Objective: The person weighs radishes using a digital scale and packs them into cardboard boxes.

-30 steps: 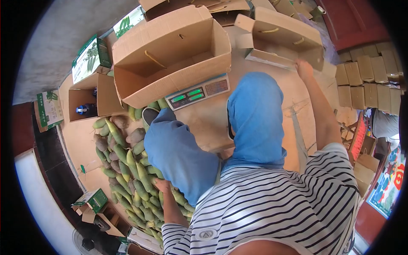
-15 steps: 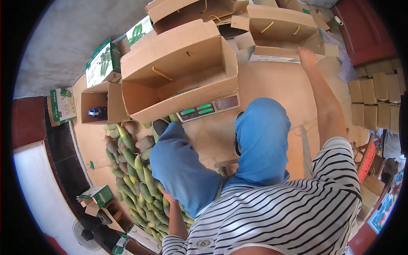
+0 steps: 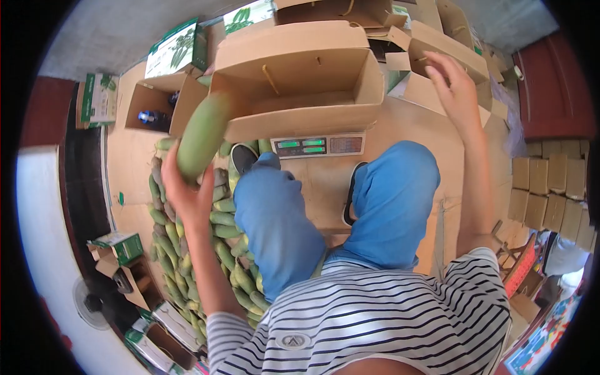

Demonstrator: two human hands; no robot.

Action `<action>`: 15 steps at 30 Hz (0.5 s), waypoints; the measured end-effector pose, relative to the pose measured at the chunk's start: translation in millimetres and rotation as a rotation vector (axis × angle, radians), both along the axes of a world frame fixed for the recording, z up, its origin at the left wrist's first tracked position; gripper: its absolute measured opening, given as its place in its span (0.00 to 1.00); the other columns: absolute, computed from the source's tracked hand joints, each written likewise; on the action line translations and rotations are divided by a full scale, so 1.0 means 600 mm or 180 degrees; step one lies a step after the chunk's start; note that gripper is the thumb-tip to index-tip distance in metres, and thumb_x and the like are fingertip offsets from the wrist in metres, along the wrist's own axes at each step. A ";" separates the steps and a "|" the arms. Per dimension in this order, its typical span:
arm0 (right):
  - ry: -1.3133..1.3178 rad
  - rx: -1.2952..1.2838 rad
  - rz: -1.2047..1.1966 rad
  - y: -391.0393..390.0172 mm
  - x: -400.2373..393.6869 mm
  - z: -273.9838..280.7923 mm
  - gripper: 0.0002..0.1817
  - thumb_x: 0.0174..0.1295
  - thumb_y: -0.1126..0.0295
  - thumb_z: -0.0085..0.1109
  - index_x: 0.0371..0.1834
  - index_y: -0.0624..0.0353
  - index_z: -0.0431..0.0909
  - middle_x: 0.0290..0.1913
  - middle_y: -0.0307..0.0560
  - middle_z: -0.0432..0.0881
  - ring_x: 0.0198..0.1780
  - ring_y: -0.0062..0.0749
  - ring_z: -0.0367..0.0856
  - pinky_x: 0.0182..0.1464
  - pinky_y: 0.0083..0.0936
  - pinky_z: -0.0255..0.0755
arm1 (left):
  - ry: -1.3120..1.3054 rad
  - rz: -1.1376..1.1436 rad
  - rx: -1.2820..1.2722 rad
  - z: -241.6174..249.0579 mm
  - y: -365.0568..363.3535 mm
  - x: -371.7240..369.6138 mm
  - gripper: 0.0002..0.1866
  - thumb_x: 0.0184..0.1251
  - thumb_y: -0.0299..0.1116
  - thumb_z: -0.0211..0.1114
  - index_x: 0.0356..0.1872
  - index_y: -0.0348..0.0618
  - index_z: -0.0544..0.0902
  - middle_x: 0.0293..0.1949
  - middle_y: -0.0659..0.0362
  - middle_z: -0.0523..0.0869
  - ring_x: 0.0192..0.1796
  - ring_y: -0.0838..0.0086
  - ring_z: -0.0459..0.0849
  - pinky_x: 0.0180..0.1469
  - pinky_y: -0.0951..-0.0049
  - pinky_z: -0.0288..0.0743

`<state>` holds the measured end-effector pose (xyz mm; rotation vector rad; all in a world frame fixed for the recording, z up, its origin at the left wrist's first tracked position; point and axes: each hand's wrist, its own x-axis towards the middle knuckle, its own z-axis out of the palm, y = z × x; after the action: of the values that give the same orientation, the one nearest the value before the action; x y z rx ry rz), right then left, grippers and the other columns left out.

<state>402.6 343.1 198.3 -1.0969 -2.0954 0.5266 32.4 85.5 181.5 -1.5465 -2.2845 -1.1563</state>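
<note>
Green radish [image 3: 203,134]: up in the L hand [image 3: 187,194], tilted, far end blurred, in front of the big carton's L near corner; can't tell if they touch. L fingers part-open round its lower end, thumb on the side nearer the legs. Prob. fairly heavy for its size, stiff, smooth skin, maybe slick if damp; likely bruises or snaps if knocked. Best hold is round the thick middle, as an end grip lets the far end swing.

Big carton [image 3: 306,119]: open-topped, w/ cord handle, just beyond the digital scale's [image 3: 319,145] lit panel. Radish pile [image 3: 172,240] on the floor, L of the legs.

R hand [image 3: 455,87]: fingers loosely curved and apart, nothing seen in it, nearest the R-side carton [image 3: 425,94]; contact w/ it unclear.
</note>
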 end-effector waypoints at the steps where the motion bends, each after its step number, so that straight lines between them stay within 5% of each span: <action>1: -0.0136 -0.0002 0.0252 -0.032 -0.043 0.039 0.13 0.64 0.66 0.53 0.49 0.58 0.77 0.47 0.49 0.81 0.46 0.40 0.81 0.49 0.30 0.72 | 0.0366 -0.0388 -0.0042 0.026 0.045 0.005 0.30 0.46 0.23 0.71 0.56 0.37 0.73 0.50 0.48 0.79 0.55 0.55 0.76 0.57 0.61 0.69; 5: -0.0641 0.0132 0.1023 -0.096 -0.174 0.086 0.15 0.65 0.62 0.51 0.49 0.58 0.77 0.48 0.49 0.81 0.45 0.40 0.81 0.48 0.30 0.72 | 0.0667 -0.1382 -0.0559 0.012 0.182 0.000 0.28 0.48 0.30 0.71 0.54 0.41 0.75 0.49 0.50 0.79 0.52 0.54 0.76 0.54 0.60 0.71; 8: -0.0769 -0.0090 0.1240 -0.068 -0.246 0.011 0.18 0.64 0.59 0.51 0.51 0.58 0.76 0.49 0.50 0.80 0.48 0.43 0.80 0.50 0.32 0.71 | 0.0694 -0.1355 -0.0498 -0.044 0.202 0.004 0.25 0.49 0.34 0.69 0.51 0.42 0.77 0.44 0.51 0.81 0.49 0.56 0.78 0.52 0.59 0.70; 12: -0.1505 0.0026 0.1515 -0.056 -0.244 -0.155 0.24 0.63 0.56 0.53 0.56 0.60 0.71 0.49 0.58 0.79 0.52 0.49 0.77 0.53 0.37 0.69 | 0.0240 -0.0717 -0.0204 -0.080 0.061 -0.045 0.20 0.57 0.38 0.66 0.50 0.40 0.76 0.45 0.49 0.80 0.49 0.53 0.77 0.52 0.59 0.71; 15: -0.2450 -0.0689 0.1793 -0.082 -0.270 -0.148 0.22 0.62 0.60 0.54 0.55 0.62 0.70 0.46 0.62 0.79 0.51 0.54 0.76 0.50 0.41 0.69 | -0.0349 0.0216 -0.0929 -0.244 -0.139 -0.095 0.19 0.57 0.37 0.65 0.47 0.40 0.76 0.42 0.48 0.80 0.45 0.51 0.77 0.46 0.56 0.72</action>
<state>240.5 293.8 109.7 -0.8891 -3.1248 0.6737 -24.8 2.3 35.2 -1.5150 -2.6555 -0.9460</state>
